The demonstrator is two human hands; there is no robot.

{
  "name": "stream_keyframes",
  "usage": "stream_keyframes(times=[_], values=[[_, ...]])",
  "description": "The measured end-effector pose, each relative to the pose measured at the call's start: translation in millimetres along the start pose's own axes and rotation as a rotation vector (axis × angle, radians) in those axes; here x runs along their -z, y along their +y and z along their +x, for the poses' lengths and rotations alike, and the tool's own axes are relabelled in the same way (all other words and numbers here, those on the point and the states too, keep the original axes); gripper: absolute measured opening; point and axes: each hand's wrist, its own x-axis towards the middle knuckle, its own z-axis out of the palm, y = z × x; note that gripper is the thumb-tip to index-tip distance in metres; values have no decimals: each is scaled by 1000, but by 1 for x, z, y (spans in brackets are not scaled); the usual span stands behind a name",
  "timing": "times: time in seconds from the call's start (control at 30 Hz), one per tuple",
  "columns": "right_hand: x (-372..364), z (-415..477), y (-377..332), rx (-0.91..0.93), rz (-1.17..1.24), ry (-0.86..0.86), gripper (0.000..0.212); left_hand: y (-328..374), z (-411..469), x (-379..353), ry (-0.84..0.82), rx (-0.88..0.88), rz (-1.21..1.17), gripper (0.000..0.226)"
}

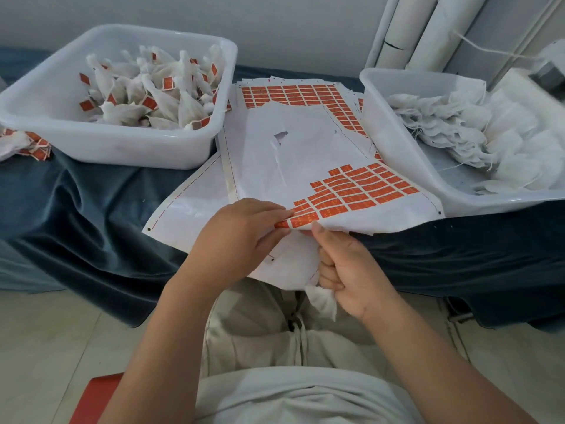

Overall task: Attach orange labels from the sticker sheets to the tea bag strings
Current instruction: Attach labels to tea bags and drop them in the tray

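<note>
A white sticker sheet (275,166) with several orange labels (357,191) lies over the table's near edge. My left hand (241,240) pinches an orange label (282,224) at the sheet's lower edge. My right hand (345,270) sits just below that edge, its thumb touching the sheet, and its fingers are closed on a white tea bag (321,299) that hangs below the fist. More sheets with orange labels (293,93) lie further back.
A white tub (122,148) at the left holds labelled tea bags. A white tub (397,154) at the right holds unlabelled ones. A few labelled bags (27,145) lie at the far left. A dark blue cloth (91,209) covers the table. White tubes (412,29) lean at the back.
</note>
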Motion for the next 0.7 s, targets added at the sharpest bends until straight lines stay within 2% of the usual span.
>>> stream_keyframes(times=[0.13, 0.23, 0.37, 0.53, 0.63, 0.7], values=[[-7, -3, 0, 32, 55, 98, 42, 5, -2, 1, 6, -4, -31, 34], [-9, -4, 0, 68, 69, 113, 45, 10, -2, 0, -5, 111, -89, 54], [-12, -6, -1, 148, 85, 82, 48, 15, -1, 2, 88, 107, -77, 26], [-14, -7, 4, 222, 13, 122, 58, 16, -1, 4, 136, -10, -54, 19], [-14, -5, 6, 231, -31, 164, 43, 15, -1, 3, 130, -23, -75, 17], [-12, -4, 6, 245, -72, 167, 42, 15, -2, 5, 119, -35, -102, 16]])
